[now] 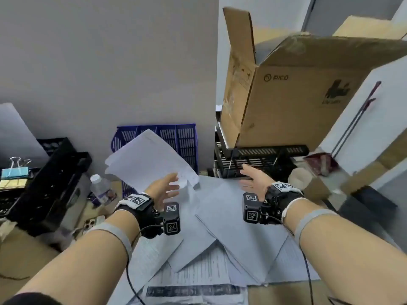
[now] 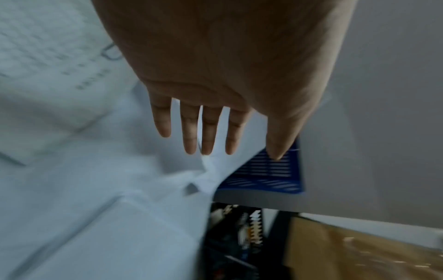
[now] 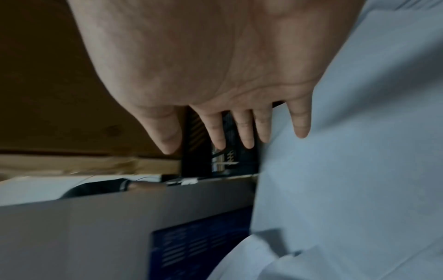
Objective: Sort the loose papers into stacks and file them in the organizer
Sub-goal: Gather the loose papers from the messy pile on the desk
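Observation:
A white paper stack (image 1: pixel 149 159) stands tilted against the blue slotted organizer (image 1: pixel 185 142) at the wall. My left hand (image 1: pixel 167 186) is open at the stack's lower edge with straight fingers (image 2: pixel 208 132); I cannot tell whether it touches the stack. My right hand (image 1: pixel 251 175) is also open, its fingers (image 3: pixel 239 132) spread, and it hovers over the far right of the loose papers (image 1: pixel 220 227) holding nothing. These sheets lie fanned and overlapping across the table. The left wrist view shows the organizer (image 2: pixel 263 174) just past my fingertips.
A black wire tray rack (image 1: pixel 259 157) stands behind my right hand, with an open cardboard box (image 1: pixel 286 95) on top. At the left are black trays (image 1: pixel 50 183), a water bottle (image 1: pixel 101 188) and binder clips (image 1: pixel 15 172). A grey wall closes the back.

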`<state>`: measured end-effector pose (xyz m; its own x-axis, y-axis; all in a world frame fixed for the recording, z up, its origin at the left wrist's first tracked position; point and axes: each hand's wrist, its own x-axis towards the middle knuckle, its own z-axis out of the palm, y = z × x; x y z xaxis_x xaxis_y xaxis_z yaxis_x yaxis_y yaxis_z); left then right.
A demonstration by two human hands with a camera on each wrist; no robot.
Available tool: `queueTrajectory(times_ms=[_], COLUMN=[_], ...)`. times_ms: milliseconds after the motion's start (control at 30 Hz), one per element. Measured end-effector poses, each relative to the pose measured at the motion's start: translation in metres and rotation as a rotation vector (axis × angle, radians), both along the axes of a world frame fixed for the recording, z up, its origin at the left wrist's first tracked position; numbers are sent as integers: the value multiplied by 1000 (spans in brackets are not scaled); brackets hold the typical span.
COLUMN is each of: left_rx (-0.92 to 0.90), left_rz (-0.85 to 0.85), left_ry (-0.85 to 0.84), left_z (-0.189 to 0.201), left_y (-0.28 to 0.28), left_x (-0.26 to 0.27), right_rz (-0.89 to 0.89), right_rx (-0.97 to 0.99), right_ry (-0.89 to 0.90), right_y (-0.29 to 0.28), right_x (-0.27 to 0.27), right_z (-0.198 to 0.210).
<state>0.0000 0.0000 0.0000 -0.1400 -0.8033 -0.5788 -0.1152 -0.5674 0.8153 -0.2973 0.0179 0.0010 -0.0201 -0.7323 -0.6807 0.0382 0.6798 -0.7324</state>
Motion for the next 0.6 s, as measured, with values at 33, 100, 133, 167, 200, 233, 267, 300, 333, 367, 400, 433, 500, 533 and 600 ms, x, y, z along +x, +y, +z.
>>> queueTrajectory(times_ms=[33,100,133,167,200,233,267,300,333,367,400,433,500,533,600], left_rx=[31,93,115,122,120,105,87,71,55,31,-4,-40,-77,-79,-74], left_rz=[-12,-39,-54,-62,-69,-79,-90,-88,-82,-87,-114,-159,-241,-271,-312], left_ry=[-20,-27,-32,-46,-74,-109,-147,-186,-227,-285,-353,-414,-483,-502,-532], left_z=[-12,-37,-52,-65,-76,-86,-92,-95,-98,-101,-101,-100,-100,-101,-101], left_y=[2,5,9,11,14,13,12,12,11,9,7,5,1,0,-1], left_x=[-6,-18,-24,-31,-37,-44,-51,-59,-66,-73,-79,-84,-95,-101,-110], right_rz=[-18,-21,9,40,62,83,120,152,188,221,251,282,344,377,447], right_rx=[45,140,163,174,187,203,226,240,237,228,212,197,183,201,223], right_ry=[29,136,242,348,446,518,563,611,664,720,763,802,852,890,953], right_y=[3,9,15,19,23,27,31,35,37,39,40,40,38,37,36], right_x=[-5,-17,-23,-31,-38,-46,-53,-59,-64,-67,-70,-71,-73,-76,-81], right_z=[-14,-43,-58,-74,-88,-100,-111,-121,-128,-132,-135,-136,-140,-145,-149])
